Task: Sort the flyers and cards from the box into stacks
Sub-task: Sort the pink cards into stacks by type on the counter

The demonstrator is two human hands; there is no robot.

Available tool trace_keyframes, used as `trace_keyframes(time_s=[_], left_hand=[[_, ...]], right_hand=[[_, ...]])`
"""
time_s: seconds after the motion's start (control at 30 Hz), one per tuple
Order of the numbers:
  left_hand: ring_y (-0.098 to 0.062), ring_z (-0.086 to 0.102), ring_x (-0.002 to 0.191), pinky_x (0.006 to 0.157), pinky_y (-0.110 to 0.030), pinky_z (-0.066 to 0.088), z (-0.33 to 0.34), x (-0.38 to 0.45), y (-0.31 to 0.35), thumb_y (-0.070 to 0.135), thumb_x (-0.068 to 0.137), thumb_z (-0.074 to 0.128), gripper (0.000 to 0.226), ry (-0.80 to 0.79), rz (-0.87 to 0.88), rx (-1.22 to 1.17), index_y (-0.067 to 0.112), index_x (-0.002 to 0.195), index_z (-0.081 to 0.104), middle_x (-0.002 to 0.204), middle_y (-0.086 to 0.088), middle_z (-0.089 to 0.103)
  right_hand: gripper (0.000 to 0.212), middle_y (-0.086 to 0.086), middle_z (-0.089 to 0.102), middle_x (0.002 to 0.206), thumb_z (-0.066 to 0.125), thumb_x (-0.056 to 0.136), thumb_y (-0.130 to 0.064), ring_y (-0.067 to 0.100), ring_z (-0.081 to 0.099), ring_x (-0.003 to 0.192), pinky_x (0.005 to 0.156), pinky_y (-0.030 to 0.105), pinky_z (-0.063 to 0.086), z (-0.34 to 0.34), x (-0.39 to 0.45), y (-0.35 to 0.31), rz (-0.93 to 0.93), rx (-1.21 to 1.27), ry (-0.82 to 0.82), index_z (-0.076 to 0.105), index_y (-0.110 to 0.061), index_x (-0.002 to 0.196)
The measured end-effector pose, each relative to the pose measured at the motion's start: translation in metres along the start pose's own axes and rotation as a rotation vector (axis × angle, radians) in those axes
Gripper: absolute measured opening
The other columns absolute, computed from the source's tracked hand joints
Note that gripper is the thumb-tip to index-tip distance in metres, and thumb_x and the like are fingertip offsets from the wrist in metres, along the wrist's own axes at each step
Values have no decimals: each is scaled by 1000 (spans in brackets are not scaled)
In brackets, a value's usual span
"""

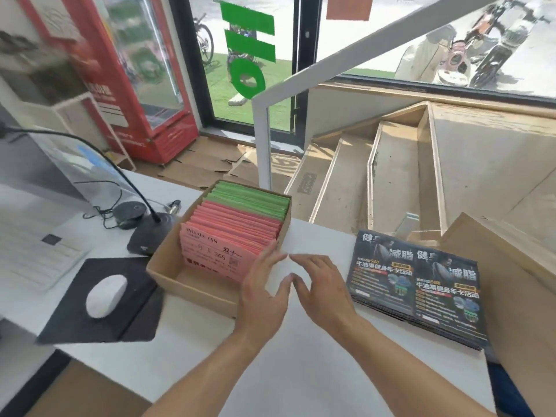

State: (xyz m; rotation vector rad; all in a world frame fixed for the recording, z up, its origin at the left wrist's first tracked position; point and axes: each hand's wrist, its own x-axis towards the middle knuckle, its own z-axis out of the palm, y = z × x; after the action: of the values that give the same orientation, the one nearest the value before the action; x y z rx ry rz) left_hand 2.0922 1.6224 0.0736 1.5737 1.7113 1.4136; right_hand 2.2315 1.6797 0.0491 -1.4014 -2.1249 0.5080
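Cardboard box (192, 284) at left, long axis running away from viewer, filled with upright pink cards (231, 236) in front and green cards (252, 200) behind. Left hand (264, 293) nearer, fingers straight, touching box's right wall beside front pink card, holding nothing. Right hand (322, 284) relaxed and empty over table (301, 371); flyers (421, 293) stacked further right.

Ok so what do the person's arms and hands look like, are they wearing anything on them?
Both forearms are bare as far as the picture shows: no sleeves in view, no gloves, no watch, bracelet or ring that I can see. The left hand and right hand are uncovered, with short, plain nails on the fingers. No markings, tape or straps show on either arm.
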Motion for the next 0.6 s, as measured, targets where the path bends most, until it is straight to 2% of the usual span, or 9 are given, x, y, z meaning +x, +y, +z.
trace_keyframes(time_s=[0.07, 0.17, 0.23, 0.27, 0.33, 0.37, 0.43, 0.5, 0.6], left_hand=[[-1, 45, 137, 110, -23, 40, -31, 1, -8, 8, 91, 70, 36, 106, -13, 9, 25, 122, 67, 143, 22, 53], [-3, 44, 138, 114, -35, 41, -72, 6, -31, 6, 92, 68, 36, 174, -74, 71, 23, 123, 66, 143, 16, 54], [-4, 39, 143, 118, -36, 36, -96, 15, -49, 2, 91, 69, 41, 189, -72, 136, 21, 128, 64, 147, 13, 52], [-3, 34, 146, 121, -32, 31, -106, 22, -58, 2, 91, 69, 46, 174, -64, 183, 21, 133, 61, 150, 12, 49], [-1, 21, 151, 123, -18, 14, -124, 38, -74, 6, 90, 71, 61, 87, -20, 329, 20, 146, 51, 158, 9, 39], [-2, 15, 153, 123, -16, 8, -132, 47, -84, 9, 90, 71, 69, 24, 19, 407, 20, 151, 44, 162, 7, 34], [-8, 5, 155, 127, -29, 9, -144, 65, -103, 15, 90, 71, 80, -119, 89, 524, 22, 158, 30, 166, 5, 23], [-12, -1, 156, 128, -43, 10, -152, 82, -119, 22, 92, 69, 81, -265, 148, 641, 25, 160, 25, 168, 5, 16], [-14, 6, 156, 128, -42, 5, -156, 98, -133, 30, 94, 66, 66, -372, 187, 740, 24, 154, 38, 164, 7, 27]], right_hand=[[40, -11, 64, 131, 62, 96, -29, 12, 49, 125, 108, 26, 36, 10, 15, -27, -86, -20, -21, 62, -25, 137], [45, -8, 59, 139, 57, 98, -27, 15, 45, 130, 112, 32, 35, 23, 36, -64, -183, -71, -98, 56, -23, 143], [53, -5, 50, 149, 53, 100, -31, 19, 38, 137, 117, 36, 29, 32, 51, -85, -212, -151, -178, 44, -21, 151], [57, -4, 44, 154, 50, 101, -34, 20, 33, 142, 119, 37, 24, 37, 58, -92, -201, -197, -214, 37, -21, 155], [63, -1, 31, 163, 47, 102, -37, 23, 23, 149, 123, 40, 15, 49, 67, -103, -153, -274, -283, 25, -20, 159], [65, 0, 25, 165, 45, 103, -39, 24, 19, 152, 124, 41, 13, 57, 68, -107, -135, -299, -309, 22, -20, 160], [65, 0, 20, 167, 45, 102, -41, 25, 14, 154, 125, 42, 10, 71, 65, -109, -126, -330, -332, 21, -20, 160], [66, 0, 18, 168, 46, 101, -39, 27, 12, 155, 125, 44, 11, 81, 60, -107, -136, -368, -330, 21, -21, 160], [66, 2, 22, 166, 51, 98, -34, 29, 16, 154, 125, 46, 15, 88, 58, -103, -143, -400, -293, 27, -21, 159]])
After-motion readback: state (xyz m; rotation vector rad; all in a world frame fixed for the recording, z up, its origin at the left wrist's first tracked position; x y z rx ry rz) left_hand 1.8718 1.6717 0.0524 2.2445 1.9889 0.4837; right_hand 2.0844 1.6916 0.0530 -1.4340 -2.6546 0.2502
